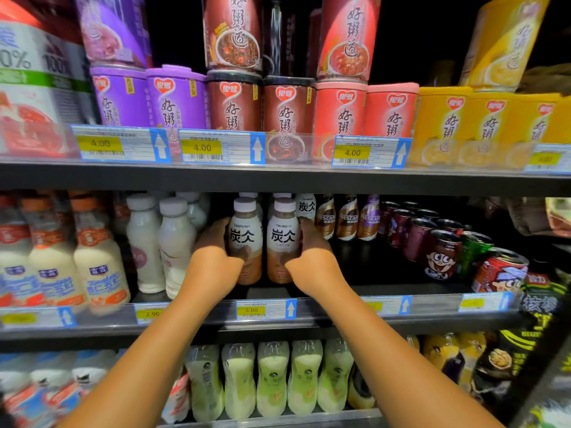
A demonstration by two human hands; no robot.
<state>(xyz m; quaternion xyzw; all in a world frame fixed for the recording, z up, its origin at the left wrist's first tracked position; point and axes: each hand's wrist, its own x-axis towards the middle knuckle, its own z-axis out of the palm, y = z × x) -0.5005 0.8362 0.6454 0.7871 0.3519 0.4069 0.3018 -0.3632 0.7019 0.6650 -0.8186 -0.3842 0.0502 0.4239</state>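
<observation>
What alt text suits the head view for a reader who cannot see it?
The left hand grips the left latte bottle and the right hand the right latte bottle, on a shop's middle shelf. Porridge cups stand above.

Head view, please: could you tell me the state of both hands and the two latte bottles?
Left white-capped brown latte bottle: upright, capped, gripped.
Right white-capped brown latte bottle: upright, capped, gripped.
Left hand: curled round left bottle.
Right hand: curled round right bottle.

A shop: yellow price tags on shelf rails, porridge cans at twelve o'clock, milk bottles at nine o'clock.
</observation>
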